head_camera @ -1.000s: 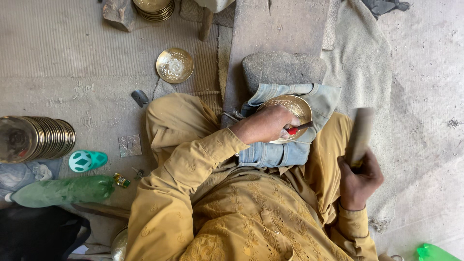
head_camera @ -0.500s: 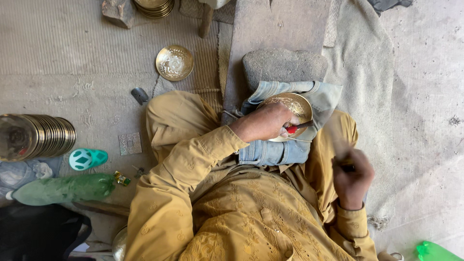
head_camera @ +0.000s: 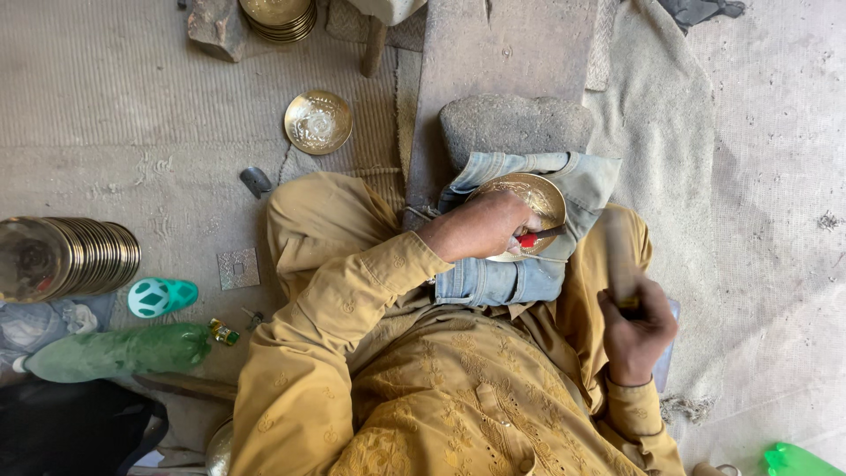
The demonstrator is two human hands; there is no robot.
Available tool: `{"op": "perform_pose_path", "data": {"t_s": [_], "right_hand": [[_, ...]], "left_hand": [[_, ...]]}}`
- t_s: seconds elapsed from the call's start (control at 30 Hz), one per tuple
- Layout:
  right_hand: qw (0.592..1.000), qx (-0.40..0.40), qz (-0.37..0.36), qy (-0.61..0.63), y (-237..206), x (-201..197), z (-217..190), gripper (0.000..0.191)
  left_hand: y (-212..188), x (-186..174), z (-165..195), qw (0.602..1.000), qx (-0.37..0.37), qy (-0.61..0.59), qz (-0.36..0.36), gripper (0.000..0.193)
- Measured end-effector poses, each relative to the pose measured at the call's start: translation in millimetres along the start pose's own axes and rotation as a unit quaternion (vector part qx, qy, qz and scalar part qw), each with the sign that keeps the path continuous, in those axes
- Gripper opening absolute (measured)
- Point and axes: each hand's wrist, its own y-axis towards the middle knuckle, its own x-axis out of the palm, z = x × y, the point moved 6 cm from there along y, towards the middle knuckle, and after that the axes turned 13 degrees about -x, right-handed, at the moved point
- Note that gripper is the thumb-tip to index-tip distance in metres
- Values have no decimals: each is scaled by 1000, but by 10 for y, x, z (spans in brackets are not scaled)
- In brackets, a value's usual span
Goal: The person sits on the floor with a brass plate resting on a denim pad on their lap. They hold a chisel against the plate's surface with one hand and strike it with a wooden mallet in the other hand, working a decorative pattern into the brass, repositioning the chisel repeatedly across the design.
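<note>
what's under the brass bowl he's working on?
The brass bowl rests on folded blue denim cloth over the person's lap, below a grey stone. The left hand covers part of the bowl; anything beneath the denim is hidden.

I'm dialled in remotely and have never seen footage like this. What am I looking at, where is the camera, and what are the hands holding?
The camera sits on a person's head and looks straight down at their lap as they sit on the floor. The left hand holds a thin red-handled tool against a brass bowl, which rests on folded denim cloth beside a stone. The right hand grips a blurred wooden stick, probably a mallet. On the mat lie another brass dish, a stack of dishes and a green bottle.
</note>
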Motion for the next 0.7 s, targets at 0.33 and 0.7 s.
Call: {"op": "perform_pose_path", "data": {"t_s": [0.33, 0.7], "right_hand": [[999, -7, 8, 46, 75, 1, -177, 56], [993, 35, 40, 102, 74, -5, -184, 56]], "left_hand": [[45, 16, -25, 1000, -2, -15, -1, 38], [80, 35, -50, 999, 13, 32, -2, 37]]}}
